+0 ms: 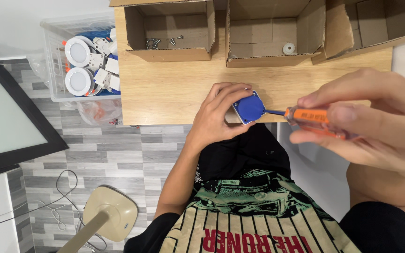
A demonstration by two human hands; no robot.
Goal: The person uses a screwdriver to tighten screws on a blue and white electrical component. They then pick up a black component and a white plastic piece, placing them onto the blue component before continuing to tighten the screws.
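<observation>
Hands meet at the near edge of a light wooden table (165, 89), right where the board ends above the person's lap. The left hand (216, 117) wraps its fingers over the top of a small blue-and-white box-shaped part (249, 108), pinning it against the table's edge. The right hand (376, 119), close to the camera, pinches an orange-handled screwdriver (315, 119) between thumb and fingers, its shaft running toward nine o'clock so the tip touches the part's side. Open tabletop lies at ten o'clock from the part, bare wood between it and the boxes; at three o'clock the board stops and pale floor shows. Along the far edge, at twelve o'clock, stand three open cardboard boxes: the left box (169, 30) has a few loose screws (158, 43) in a back corner, the middle box (273, 33) holds one small white round piece (288, 48), and what lies in the right box (366, 23) I cannot tell. Off the table at nine o'clock sits a clear plastic bin (52, 61) on grey tiled floor, packed with round white lamp fittings (78, 65) and white connectors. A dark-framed panel (5, 117) leans farther out that way.
</observation>
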